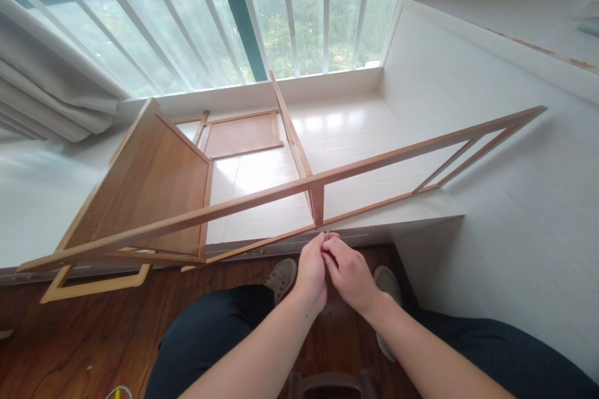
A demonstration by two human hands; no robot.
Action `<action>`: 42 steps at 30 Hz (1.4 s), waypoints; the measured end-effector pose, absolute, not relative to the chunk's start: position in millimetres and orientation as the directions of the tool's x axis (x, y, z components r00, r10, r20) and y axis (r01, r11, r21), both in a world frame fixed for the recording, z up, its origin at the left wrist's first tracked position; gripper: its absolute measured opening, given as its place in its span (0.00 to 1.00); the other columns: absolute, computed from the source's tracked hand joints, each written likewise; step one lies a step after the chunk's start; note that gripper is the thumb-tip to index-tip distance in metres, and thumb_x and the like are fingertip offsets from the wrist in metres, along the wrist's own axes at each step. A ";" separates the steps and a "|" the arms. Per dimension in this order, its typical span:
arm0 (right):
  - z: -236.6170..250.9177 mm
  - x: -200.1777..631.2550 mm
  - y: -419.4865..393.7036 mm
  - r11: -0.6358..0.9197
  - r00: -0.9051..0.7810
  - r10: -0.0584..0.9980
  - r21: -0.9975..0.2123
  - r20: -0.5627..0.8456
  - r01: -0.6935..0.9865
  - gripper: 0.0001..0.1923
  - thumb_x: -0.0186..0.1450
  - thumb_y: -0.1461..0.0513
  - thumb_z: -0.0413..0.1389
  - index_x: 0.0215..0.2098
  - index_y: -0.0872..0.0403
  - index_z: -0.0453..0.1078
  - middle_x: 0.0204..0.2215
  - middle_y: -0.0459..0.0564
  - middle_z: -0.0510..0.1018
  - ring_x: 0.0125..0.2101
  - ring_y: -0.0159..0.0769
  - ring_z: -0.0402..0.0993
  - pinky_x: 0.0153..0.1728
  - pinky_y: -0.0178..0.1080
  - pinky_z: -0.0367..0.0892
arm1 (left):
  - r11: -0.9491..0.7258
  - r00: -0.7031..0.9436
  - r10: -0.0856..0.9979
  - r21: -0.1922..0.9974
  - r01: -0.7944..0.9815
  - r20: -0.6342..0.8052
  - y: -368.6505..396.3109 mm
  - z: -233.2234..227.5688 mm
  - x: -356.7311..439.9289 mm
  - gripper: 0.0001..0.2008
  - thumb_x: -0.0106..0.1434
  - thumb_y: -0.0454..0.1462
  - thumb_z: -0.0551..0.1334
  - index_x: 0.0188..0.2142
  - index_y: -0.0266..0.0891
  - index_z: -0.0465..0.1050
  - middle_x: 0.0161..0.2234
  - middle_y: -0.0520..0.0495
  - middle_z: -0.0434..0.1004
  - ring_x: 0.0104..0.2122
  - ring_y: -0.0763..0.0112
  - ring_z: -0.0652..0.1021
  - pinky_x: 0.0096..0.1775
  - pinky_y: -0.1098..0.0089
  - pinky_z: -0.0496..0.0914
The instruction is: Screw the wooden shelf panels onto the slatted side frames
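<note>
Fastener (326,234): a small metal piece, too small to identify, sits at lower centre of the frame, pinched where our two sets of fingertips meet, directly under the junction of the wooden frame.

Finger state: the fingers of our left hand (312,268) are curled nearly closed, thumb and forefinger pressed together at the tip. The fingers of our right hand (349,271) are likewise drawn in, touching the left fingertips. We cannot tell which hand carries the piece, or whether both do.

Surrounding parts: just above the fingertips runs the lower rail (262,242) of the frame, and the short upright post (317,202) meets the upper rail (281,190), where a dark screw head (311,185) shows. A solid wooden panel (154,193) stands tilted at centre left. The frame rests on the white window ledge (355,131), spanning the picture from lower left to upper right. Below our hands lie the wooden floor (70,349) and our shoes (282,277).

Risks, as we judge them:
- The piece is small and held by fingertips only; a slip would drop it to the floor between the shoes.
- The frame is long and overhangs the ledge edge; pressing on the rail could tip or slide it.
- Misalignment at the post could let the piece enter crooked.
</note>
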State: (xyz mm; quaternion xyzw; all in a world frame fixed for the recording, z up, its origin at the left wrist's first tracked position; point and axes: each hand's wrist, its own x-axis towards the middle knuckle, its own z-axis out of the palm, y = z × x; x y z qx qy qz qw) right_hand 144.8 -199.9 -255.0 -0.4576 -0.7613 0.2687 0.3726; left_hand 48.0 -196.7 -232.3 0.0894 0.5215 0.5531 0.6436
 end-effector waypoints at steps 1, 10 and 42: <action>-255.1 145.3 -199.6 0.435 -0.299 0.898 -0.747 0.322 0.502 0.08 0.72 0.65 0.50 0.39 0.50 0.70 0.37 0.51 0.81 0.39 0.41 0.79 0.41 0.40 0.71 | 0.379 -0.146 0.798 0.676 -0.632 -0.584 -196.2 -231.8 48.4 0.12 0.58 0.41 0.67 0.34 0.31 0.83 0.32 0.42 0.82 0.35 0.67 0.79 0.44 0.69 0.71; -256.5 152.7 -197.1 0.396 -0.245 0.918 -0.764 0.312 0.510 0.06 0.72 0.63 0.53 0.42 0.51 0.72 0.43 0.53 0.82 0.41 0.42 0.80 0.43 0.42 0.72 | 0.362 -0.092 0.793 0.587 -0.724 -0.602 -192.0 -229.3 51.5 0.10 0.55 0.39 0.70 0.32 0.32 0.81 0.27 0.46 0.79 0.29 0.71 0.77 0.35 0.72 0.72; -237.8 165.2 -184.8 0.367 -0.207 0.925 -0.606 0.319 0.706 0.06 0.70 0.66 0.57 0.38 0.51 0.76 0.39 0.48 0.78 0.35 0.35 0.76 0.34 0.34 0.65 | 0.236 -0.201 0.668 0.461 -0.855 -0.716 -173.9 -213.7 88.3 0.12 0.68 0.31 0.62 0.27 0.31 0.78 0.27 0.45 0.79 0.26 0.75 0.79 0.31 0.77 0.72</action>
